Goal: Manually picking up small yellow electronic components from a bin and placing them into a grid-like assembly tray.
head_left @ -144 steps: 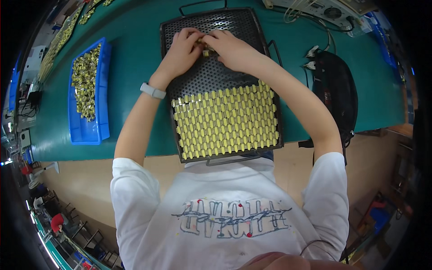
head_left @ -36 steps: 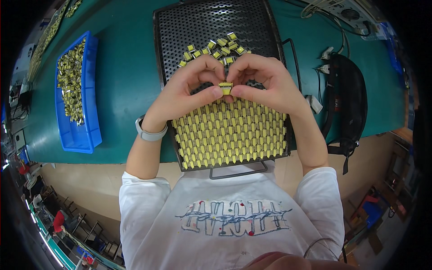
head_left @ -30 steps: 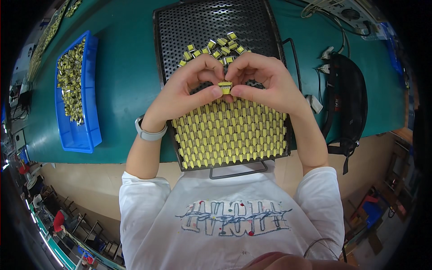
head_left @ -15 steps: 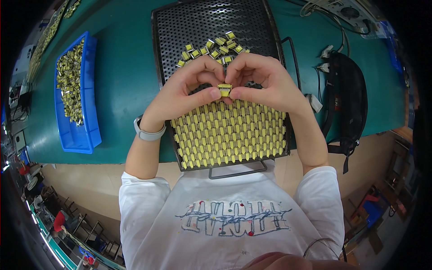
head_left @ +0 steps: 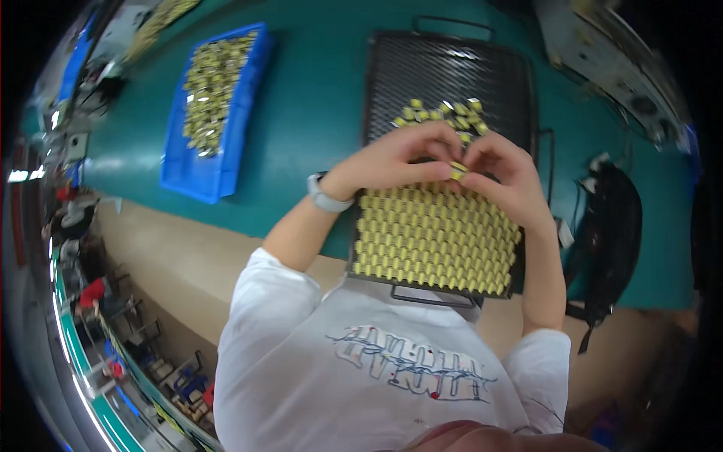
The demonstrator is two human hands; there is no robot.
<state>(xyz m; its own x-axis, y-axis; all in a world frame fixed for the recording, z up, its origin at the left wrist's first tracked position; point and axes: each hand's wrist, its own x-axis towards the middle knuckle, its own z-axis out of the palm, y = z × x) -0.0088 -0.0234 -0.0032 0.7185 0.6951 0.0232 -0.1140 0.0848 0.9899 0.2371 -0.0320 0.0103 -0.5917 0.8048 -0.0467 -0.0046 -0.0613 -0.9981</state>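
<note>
– Our left grip (head_left: 399,157) and right grip (head_left: 512,181) pinch one yellow component (head_left: 457,172) over the dark tray (head_left: 444,71).
– How does it handle?
– Probably light and stiff; we hold it by opposite sides, at the fingertips.

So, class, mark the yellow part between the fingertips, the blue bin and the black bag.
Held yellow part (head_left: 458,172), head view: middle.
Blue bin (head_left: 194,167), head view: bare floor.
Black bag (head_left: 614,230), head view: main body.

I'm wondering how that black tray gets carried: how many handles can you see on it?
3: a far handle, a right-side handle and a near handle. Another may be hidden along the left side.
</note>
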